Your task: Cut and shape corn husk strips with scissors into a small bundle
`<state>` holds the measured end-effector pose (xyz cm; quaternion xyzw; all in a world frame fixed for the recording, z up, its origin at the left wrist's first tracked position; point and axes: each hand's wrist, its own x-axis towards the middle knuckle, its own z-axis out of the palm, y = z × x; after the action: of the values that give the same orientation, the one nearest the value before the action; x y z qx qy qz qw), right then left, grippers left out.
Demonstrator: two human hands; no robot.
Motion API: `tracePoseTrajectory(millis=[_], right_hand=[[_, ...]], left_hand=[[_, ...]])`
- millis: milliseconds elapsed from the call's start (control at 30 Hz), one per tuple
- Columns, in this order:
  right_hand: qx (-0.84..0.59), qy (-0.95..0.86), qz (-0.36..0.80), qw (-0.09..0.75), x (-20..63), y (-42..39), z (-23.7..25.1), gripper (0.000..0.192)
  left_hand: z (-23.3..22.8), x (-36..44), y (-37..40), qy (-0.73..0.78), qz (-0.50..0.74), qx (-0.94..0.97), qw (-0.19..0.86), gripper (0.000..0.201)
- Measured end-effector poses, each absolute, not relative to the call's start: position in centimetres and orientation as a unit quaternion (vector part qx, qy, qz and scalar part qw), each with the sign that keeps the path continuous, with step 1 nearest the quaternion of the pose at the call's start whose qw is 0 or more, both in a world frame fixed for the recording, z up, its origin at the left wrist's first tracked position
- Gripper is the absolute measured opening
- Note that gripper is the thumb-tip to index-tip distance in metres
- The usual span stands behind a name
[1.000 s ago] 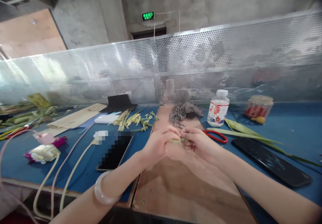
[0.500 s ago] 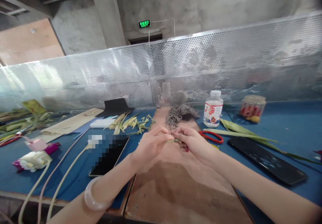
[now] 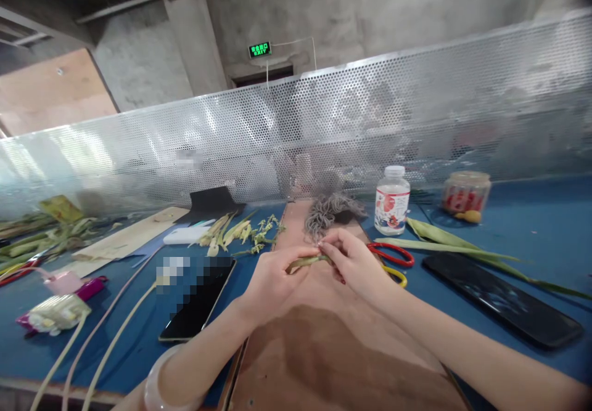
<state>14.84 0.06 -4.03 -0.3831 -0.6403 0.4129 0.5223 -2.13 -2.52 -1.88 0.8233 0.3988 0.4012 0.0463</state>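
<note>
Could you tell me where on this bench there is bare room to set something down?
The brown board is bare between the two forearms, nearer the viewer than the hands. Blue table is free beyond the long green leaf, right of the jar. It is crowded left of the phone, with cables and packets, and around the scissors.

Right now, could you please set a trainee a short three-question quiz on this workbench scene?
1. True or false: both hands, left hand and right hand, hold the green stem.
2. What stands nearest the bottle? A) grey cord bundle B) dark phone C) exit sign
3. Fill in: the red scissors lie to the person's ____ of the wooden board.

Key: 1 true; 2 A; 3 right.
</note>
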Motion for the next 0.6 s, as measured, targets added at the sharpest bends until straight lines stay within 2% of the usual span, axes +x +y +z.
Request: tracePoseTrajectory(millis=[133,300,500,600], right_hand=[[-0.404,-0.647,0.366,0.534,14.9,-0.2,-4.2,0.016],[-0.407,-0.641,0.349,0.549,14.5,-1.1,-3.8,0.017],[-0.397,-0.582,0.453,0.547,13.8,-1.3,-3.9,0.018],[-0.396,-0.578,0.453,0.551,13.7,-1.4,-3.8,0.018]], left_hand=[[-2.3,-1.6,-2.6,0.401,0.430,0.801,0.113,0.029],[-2.4,-1.0,-2.7,0.421,0.501,0.727,0.205,0.022],[-2.2,-0.9,-2.8,0.411,0.516,0.711,0.244,0.019],[-2.2,-0.8,-2.7,0.418,0.522,0.686,0.286,0.019]])
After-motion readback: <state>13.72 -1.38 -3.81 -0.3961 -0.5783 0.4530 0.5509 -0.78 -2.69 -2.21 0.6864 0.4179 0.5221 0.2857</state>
